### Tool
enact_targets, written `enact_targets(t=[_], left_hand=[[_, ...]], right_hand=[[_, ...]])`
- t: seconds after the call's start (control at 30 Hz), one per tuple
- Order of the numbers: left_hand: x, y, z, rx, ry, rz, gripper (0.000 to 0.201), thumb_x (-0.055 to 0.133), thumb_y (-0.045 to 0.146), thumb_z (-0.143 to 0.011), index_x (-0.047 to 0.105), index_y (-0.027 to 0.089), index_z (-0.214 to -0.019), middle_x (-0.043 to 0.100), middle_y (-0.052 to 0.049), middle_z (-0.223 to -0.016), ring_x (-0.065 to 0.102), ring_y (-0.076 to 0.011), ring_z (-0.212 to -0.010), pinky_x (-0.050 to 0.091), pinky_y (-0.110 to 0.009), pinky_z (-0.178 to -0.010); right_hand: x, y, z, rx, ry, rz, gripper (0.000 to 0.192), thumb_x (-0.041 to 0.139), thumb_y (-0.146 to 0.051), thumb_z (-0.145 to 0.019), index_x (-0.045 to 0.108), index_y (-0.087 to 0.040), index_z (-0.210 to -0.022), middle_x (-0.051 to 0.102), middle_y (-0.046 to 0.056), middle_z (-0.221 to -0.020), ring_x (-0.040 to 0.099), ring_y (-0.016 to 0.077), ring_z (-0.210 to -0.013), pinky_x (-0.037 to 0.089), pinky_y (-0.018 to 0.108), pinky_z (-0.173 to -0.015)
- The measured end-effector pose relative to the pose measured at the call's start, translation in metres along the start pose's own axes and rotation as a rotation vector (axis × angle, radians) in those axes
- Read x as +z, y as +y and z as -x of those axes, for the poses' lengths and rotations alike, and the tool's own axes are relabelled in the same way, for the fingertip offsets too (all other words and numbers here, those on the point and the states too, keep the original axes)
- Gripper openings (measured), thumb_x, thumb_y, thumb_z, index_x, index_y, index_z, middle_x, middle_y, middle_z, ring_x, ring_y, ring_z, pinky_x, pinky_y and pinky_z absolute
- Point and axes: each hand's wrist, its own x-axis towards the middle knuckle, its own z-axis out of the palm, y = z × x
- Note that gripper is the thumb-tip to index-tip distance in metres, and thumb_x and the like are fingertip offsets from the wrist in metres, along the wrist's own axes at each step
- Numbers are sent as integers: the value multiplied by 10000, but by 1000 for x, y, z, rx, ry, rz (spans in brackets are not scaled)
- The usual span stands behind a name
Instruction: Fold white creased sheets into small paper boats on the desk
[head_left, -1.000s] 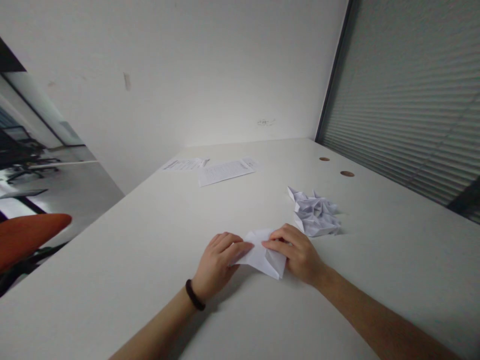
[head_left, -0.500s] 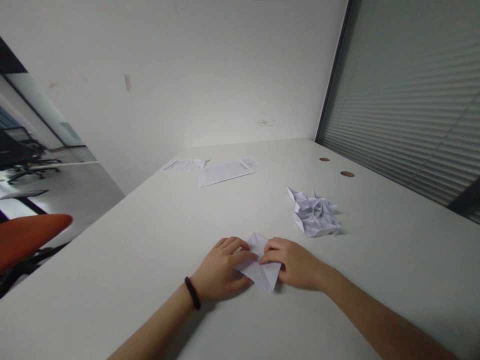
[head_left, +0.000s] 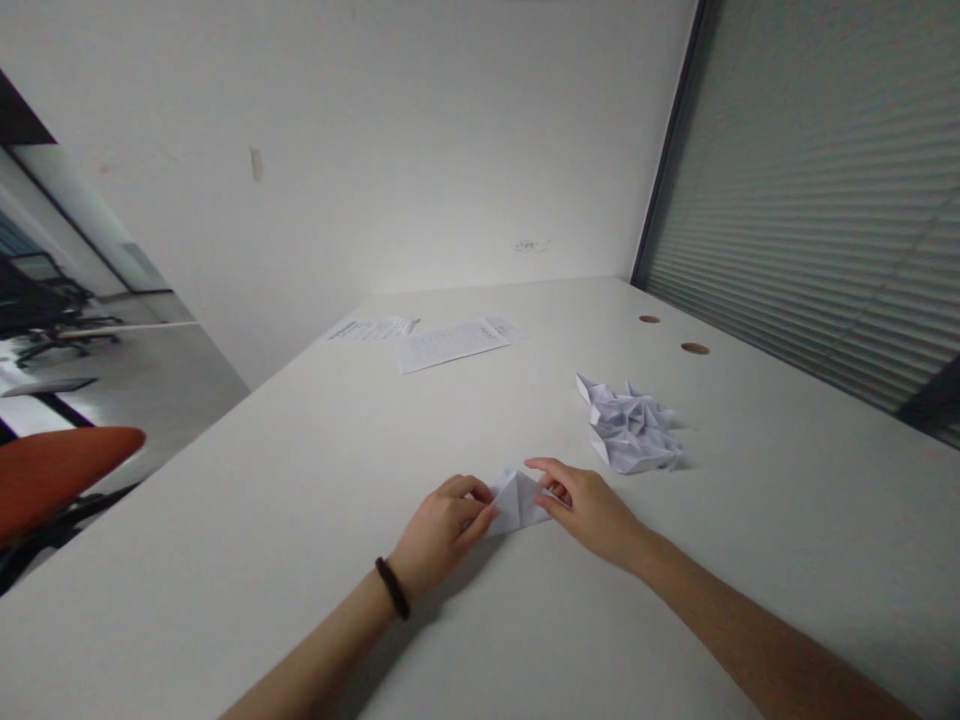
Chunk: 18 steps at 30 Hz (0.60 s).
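A small folded white paper (head_left: 517, 503) is held low over the white table (head_left: 315, 480), between both hands. My left hand (head_left: 448, 520), with a dark band on the wrist, pinches its left corner between thumb and fingers. On the other side, my right hand (head_left: 581, 503) grips the right corner with the thumb in front, its index finger raised over the top edge. The paper has a peak and a crease down its middle. Parts of both corners are hidden by the fingers.
A pile of folded white papers (head_left: 634, 430) lies beyond my right hand. Printed sheets (head_left: 454, 345) rest farther back on the left. Two round holes (head_left: 695, 348) are in the tabletop near the blinds (head_left: 810, 220). An orange chair (head_left: 64, 475) stands left of the table.
The paper has gone from a flat diamond to a folded shape with a straight lower edge, its lower point folded up. Both hands have shifted their grip to its sides.
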Motion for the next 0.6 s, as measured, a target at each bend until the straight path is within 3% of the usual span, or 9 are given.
enact_targets(t=[0.1,0.2,0.3,0.43,0.53,0.6], left_hand=[[3,-3,-1,-71,30,22,176,488,212,-828,651,184,-889,608,-53,-926,573,-148,-761,472,-252,-696],[5,-6,0,-77,24,47,283,495,144,-801,593,194,-1061,608,-59,-1002,573,-161,-843,480,-278,-769],[5,-5,0,-1,-1,30,298,492,141,-805,586,204,-1080,602,-65,-1058,540,-186,-968,451,-326,-868],[3,0,1,80,-50,-16,391,582,277,-775,539,198,-1156,562,-97,-1127,514,-221,-1016,436,-384,-894],[3,4,2,105,-58,-23,475,631,339,-733,519,202,-1174,553,-108,-1150,511,-243,-1026,425,-423,-897],[3,6,2,86,-34,19,409,605,306,-754,534,200,-1143,576,-101,-1124,529,-235,-1005,432,-415,-886]], right_hand=[[3,3,-1,-24,34,88,434,536,-98,-754,508,-190,-1177,567,72,-1020,546,161,-844,449,288,-756],[2,2,0,-47,-5,202,327,535,-110,-774,589,-167,-1091,554,94,-1018,501,197,-963,410,345,-869],[-1,-1,2,-104,-71,250,290,569,-206,-787,611,-186,-1073,554,90,-1033,478,207,-986,395,361,-889],[-1,-5,5,-164,-122,274,543,678,-411,-676,552,-192,-1157,522,103,-1125,440,246,-1050,382,402,-903],[0,-9,5,-180,-110,274,494,665,-403,-694,564,-183,-1125,548,99,-1069,466,237,-1007,401,393,-879],[0,-11,4,-188,-99,253,440,634,-368,-732,561,-171,-1118,566,97,-1026,491,226,-973,419,378,-860]])
